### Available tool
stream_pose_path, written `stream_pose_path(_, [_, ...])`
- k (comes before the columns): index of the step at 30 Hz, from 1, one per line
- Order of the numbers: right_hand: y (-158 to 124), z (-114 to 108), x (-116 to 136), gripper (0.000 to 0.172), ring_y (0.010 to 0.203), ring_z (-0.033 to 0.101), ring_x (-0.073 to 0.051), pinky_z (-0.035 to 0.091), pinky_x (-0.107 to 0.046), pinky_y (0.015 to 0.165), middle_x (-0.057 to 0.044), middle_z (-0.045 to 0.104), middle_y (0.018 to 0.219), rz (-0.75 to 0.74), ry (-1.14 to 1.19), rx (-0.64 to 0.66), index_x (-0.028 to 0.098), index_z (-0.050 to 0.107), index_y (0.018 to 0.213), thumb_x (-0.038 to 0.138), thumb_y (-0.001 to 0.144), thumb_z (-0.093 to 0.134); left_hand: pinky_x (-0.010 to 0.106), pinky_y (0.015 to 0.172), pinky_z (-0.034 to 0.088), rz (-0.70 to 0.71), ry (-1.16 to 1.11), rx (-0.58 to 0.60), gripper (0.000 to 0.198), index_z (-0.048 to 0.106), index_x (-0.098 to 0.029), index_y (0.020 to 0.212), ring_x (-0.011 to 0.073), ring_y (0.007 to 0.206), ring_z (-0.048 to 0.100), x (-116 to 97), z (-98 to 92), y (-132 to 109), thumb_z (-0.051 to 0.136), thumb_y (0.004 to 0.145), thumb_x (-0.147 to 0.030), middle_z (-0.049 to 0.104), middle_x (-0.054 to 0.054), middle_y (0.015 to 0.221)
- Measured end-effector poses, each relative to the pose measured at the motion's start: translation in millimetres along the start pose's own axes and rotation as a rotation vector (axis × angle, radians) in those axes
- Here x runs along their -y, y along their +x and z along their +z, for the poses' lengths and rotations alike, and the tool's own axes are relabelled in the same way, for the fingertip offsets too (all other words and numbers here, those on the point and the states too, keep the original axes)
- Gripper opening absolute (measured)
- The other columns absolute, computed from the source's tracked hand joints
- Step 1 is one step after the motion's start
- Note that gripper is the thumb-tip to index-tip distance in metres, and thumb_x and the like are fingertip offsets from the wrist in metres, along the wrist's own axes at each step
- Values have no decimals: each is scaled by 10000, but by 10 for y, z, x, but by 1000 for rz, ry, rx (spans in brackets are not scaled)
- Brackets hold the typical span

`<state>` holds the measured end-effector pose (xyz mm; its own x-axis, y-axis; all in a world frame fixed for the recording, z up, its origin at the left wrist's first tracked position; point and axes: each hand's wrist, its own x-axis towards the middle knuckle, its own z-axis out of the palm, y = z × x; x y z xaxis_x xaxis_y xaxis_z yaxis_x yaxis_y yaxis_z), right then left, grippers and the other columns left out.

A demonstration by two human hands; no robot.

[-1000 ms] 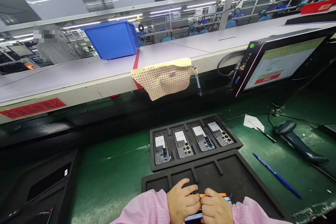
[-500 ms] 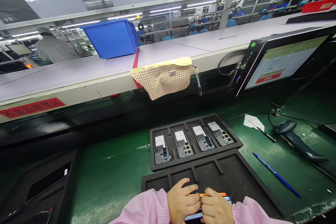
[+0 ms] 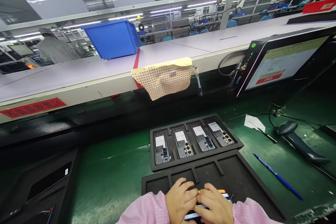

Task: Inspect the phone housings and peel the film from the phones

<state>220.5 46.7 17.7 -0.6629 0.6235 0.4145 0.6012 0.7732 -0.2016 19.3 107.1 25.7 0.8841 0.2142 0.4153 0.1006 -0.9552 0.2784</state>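
Note:
At the bottom centre, my left hand and my right hand are pressed together, fingers curled round a phone with an orange strip along its far edge. They hover over the near black foam tray, whose slots show empty. Just beyond it a second black tray holds several phone bodies lying back up, camera lenses toward me. Pink sleeves cover both wrists.
A blue pen, a barcode scanner and a white paper scrap lie on the green mat at right. A monitor shows a red FAIL bar. Behind runs a conveyor with a blue bin and a dotted sticker sheet. Another black tray sits left.
Both hands have shifted slightly and the fingers have worked over the phone; the orange strip is more covered. Everything else is unchanged.

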Motion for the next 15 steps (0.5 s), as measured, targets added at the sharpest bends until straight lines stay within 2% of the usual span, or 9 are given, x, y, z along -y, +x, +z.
stream_pose_path(3, [67,-25,-26,830,1027,502,-340,329,-544,915,-165,556,1147,282,14,216,132,449,1249,409,517,723,431,905,430,-339,-150,-121,759,339,-174,1267,304,1089,504,-84,206,-227,634,682,-556,460,181,1227])
stream_pose_path(5, [123,-55,-11,984,1033,507,-363,320,-541,937,-182,551,1166,462,3,382,115,380,1308,406,444,748,460,893,452,-543,-281,-204,964,233,-195,1292,371,1186,425,-130,427,-411,761,542,-491,333,231,1313])
stream_pose_path(6, [152,-74,4,969,992,537,-349,352,-513,914,-171,572,1136,501,-5,430,128,381,1307,374,446,751,500,921,429,-661,-371,-226,1072,195,-210,1288,405,1209,390,-146,544,-494,819,443,-419,308,238,1325])
stream_pose_path(7, [181,-95,23,920,939,569,-330,391,-476,875,-154,598,1093,520,-10,460,145,402,1288,323,454,748,515,929,421,-773,-463,-239,1134,163,-229,1283,400,1173,432,-155,655,-566,844,379,-311,373,213,1271])
stream_pose_path(10, [272,-173,76,720,789,627,-312,462,-381,692,-129,649,961,542,-9,561,163,527,1139,119,444,708,493,886,461,-905,-571,-223,1214,100,-239,1293,346,1010,561,-166,894,-680,820,319,-147,499,145,1113])
stream_pose_path(12, [343,-237,85,612,722,640,-327,462,-367,618,-128,664,897,560,1,634,154,581,1019,33,425,670,501,905,448,-954,-608,-216,1207,144,-227,1292,355,1021,555,-177,961,-689,801,288,-96,505,151,1117])
stream_pose_path(15, [448,-340,6,516,709,645,-355,458,-387,615,-118,675,843,588,53,692,149,598,923,39,425,678,562,996,340,-1057,-653,-257,1114,226,-185,1279,410,1160,446,-225,949,-685,768,312,-65,444,215,1229])
